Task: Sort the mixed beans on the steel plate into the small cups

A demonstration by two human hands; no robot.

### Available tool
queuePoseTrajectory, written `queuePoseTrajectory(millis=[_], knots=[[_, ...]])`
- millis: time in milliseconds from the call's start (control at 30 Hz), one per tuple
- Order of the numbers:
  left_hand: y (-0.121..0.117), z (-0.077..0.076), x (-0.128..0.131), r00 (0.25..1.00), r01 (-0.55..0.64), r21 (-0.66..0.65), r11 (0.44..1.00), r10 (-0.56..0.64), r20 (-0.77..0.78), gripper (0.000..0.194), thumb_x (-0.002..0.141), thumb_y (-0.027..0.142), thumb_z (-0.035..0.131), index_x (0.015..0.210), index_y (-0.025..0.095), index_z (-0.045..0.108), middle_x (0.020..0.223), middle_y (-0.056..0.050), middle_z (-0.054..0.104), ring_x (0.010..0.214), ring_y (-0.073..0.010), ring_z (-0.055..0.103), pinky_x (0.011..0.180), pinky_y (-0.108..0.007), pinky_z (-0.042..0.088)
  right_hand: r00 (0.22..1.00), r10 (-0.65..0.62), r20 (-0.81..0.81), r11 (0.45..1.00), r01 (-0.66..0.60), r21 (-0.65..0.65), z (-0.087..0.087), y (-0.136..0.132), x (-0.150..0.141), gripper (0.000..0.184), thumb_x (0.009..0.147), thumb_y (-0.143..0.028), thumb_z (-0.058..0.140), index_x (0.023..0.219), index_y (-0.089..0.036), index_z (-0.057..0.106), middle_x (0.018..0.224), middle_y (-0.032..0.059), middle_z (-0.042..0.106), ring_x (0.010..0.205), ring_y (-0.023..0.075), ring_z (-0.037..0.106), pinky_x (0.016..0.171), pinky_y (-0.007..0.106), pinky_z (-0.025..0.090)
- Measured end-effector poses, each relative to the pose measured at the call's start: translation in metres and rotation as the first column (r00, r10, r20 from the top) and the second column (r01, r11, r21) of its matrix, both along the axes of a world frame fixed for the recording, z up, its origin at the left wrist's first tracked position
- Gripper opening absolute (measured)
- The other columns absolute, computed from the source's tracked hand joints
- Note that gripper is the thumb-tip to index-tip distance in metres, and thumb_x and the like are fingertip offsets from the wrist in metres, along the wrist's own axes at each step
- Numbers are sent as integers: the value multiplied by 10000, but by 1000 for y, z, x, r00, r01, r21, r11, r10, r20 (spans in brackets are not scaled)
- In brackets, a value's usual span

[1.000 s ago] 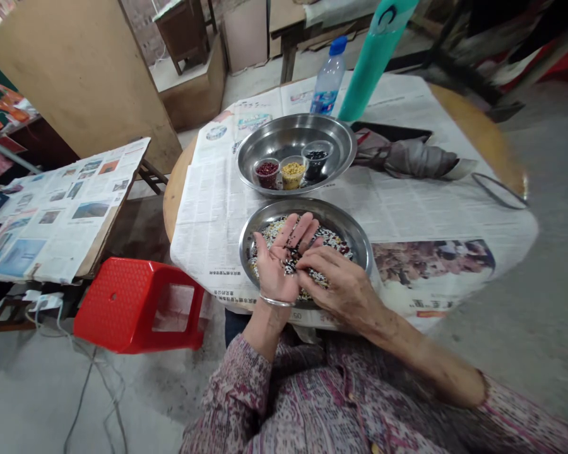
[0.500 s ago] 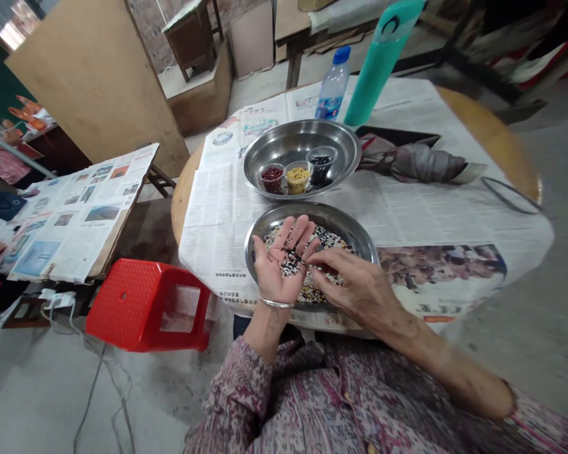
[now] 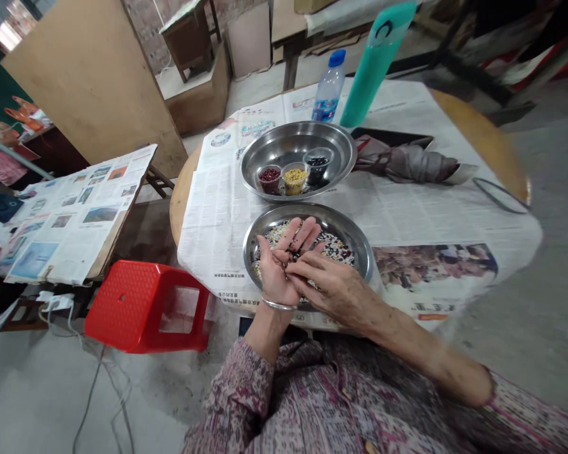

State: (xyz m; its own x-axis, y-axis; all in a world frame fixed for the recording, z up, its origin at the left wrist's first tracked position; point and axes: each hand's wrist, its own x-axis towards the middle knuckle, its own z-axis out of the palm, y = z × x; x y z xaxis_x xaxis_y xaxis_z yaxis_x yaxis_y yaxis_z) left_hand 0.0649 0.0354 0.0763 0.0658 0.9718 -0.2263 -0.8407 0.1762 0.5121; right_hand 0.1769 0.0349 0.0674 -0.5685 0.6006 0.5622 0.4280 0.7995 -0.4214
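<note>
The person's left hand (image 3: 275, 268) is lying open and palm-up over a steel plate (image 3: 307, 213), cradling a small pile of mixed beans (image 3: 294, 253); the right hand (image 3: 336, 289) is reaching across with its fingers (image 3: 299, 268) curled in over that palm, maybe pinching a few beans, though I can't really tell from this angle; more of the mix is covering the plate underneath; a bangle (image 3: 278, 305) is sitting on the left wrist; behind, a 2nd steel plate (image 3: 298, 133) is holding 3 small cups: red beans (image 3: 269, 179), yellow beans (image 3: 295, 179) and black beans (image 3: 317, 169); both plates are sitting on newspaper (image 3: 208, 214) spread over a round wooden surface (image 3: 483, 129); a water bottle (image 3: 329, 85), a teal flask (image 3: 372, 69) and a folded umbrella (image 3: 407, 165) are standing or lying near the far side; a red plastic stool (image 3: 142, 315) is sitting on the floor just beside it.
</note>
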Motion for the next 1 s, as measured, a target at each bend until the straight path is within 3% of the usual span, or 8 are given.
queuePoseTrajectory(millis=[367,567,733,933,1000], knots=[[15,0,-10,999,1,-36,999,0,50,725,991,603,129,1268,147,619,1400,-129,574,1391,-267,448,1195,-453,304,997,-80,22,997,81,-22,-5,13,-1,132,903,-132,489,817,-189,570,753,27,611,676,156,605,649,282,485],[19,6,-11,996,-23,-153,988,35,78,719,988,606,128,1327,154,573,1436,-136,537,1406,-270,427,1174,-459,328,996,-95,-3,990,94,-105,-15,17,8,106,922,-157,494,868,-199,575,830,35,651,744,162,640,700,290,512],[22,1,-11,998,-24,-81,996,28,59,730,989,607,120,1262,144,613,1429,-142,541,1386,-265,455,1176,-451,334,986,-164,17,977,164,-132,-15,18,15,131,906,-153,486,834,-209,580,792,28,654,703,162,635,677,302,514],[24,4,-7,1000,-23,-83,996,24,0,756,984,613,86,1283,146,600,1443,-140,526,1396,-266,440,1176,-452,334,983,-157,-91,983,146,-115,-5,16,9,132,888,-207,577,1018,-206,600,961,68,687,919,214,667,825,366,549],[24,3,-5,1000,-23,-78,997,24,4,765,980,623,93,1278,137,603,1435,-147,533,1395,-271,442,1178,-447,328,981,-173,-82,979,162,-126,-5,15,6,148,887,-216,581,1031,-198,606,960,74,691,909,224,672,804,372,555]])
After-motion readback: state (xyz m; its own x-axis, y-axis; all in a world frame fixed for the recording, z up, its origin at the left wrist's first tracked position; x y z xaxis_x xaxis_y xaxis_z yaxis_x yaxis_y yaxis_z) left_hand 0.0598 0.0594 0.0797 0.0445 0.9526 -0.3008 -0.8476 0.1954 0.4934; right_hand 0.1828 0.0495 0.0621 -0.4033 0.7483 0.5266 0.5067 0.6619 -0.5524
